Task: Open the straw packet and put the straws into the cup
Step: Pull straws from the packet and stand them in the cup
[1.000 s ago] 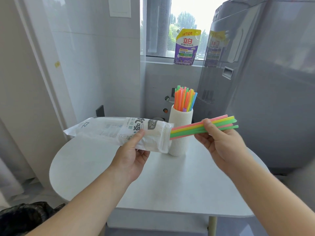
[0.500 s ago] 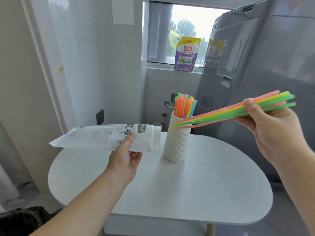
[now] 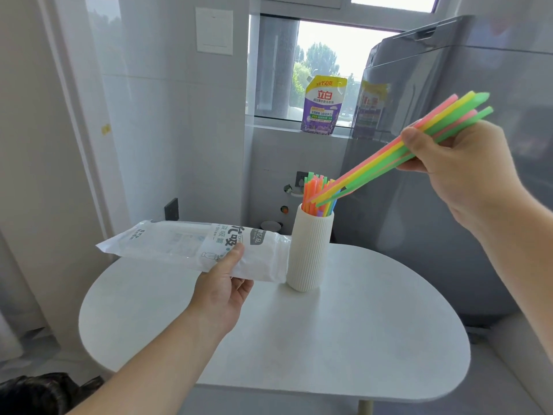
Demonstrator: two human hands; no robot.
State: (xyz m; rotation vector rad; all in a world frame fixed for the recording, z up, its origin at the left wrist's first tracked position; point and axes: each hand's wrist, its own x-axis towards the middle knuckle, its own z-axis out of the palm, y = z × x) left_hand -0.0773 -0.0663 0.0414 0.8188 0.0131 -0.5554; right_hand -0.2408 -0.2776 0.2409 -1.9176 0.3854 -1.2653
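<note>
right hand (image 3: 466, 172) fingers clamp straws (image 3: 389, 158), tips over cup (image 3: 311, 250) mouth | left hand (image 3: 223, 290) fingers clamp packet (image 3: 191, 247), touching cup | table (image 3: 359, 339) front bare | pouch (image 3: 324, 106): "150克"

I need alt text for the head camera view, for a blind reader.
A right hand angles a bundle of coloured straws toward a white ribbed cup already holding straws, on a white table. The left hand holds the straw packet.

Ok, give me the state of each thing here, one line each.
Straw packet: held level in left hand, looks empty.
Bundle of straws: gripped by right hand, tilted, tips at cup mouth.
Cup: upright on table, already holding straws.
Detergent pouch: standing on windowsill.
</note>
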